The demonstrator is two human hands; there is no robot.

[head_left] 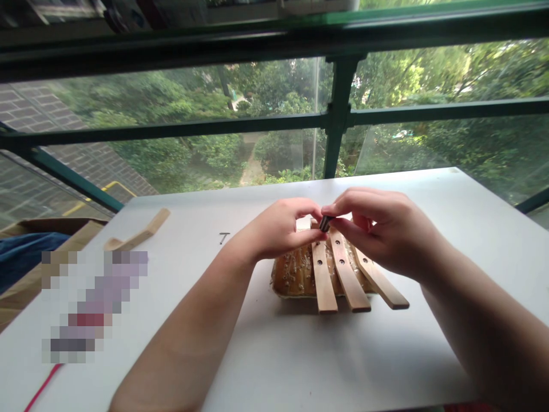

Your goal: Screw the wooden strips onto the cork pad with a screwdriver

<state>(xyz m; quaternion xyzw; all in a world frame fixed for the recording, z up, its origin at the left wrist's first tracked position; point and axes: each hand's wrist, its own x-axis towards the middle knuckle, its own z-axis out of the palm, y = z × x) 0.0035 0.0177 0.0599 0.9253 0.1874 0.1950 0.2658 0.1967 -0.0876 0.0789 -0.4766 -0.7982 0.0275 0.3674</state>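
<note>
My left hand (283, 229) and my right hand (381, 226) meet over the middle of the table. Between their fingertips is a small dark metal cylindrical piece (325, 223), pinched from both sides; its exact kind is hard to make out. Beneath my hands lies a brown block (294, 272) with a rough, glossy, glue-like surface. Three angled light-wood pieces rest on it: a left one (326, 286), a middle one (354, 289) and a right one (386, 283). Dark round fittings show in their holes. My hands hide their far ends.
On the white table (266, 366), small dark metal pins or screws (224, 236) lie left of the block. Farther left are another bent wooden piece (141, 232) and a blurred-out object (98, 303) with a red cord (43, 386). A cardboard box (81, 240) stands beyond the left edge.
</note>
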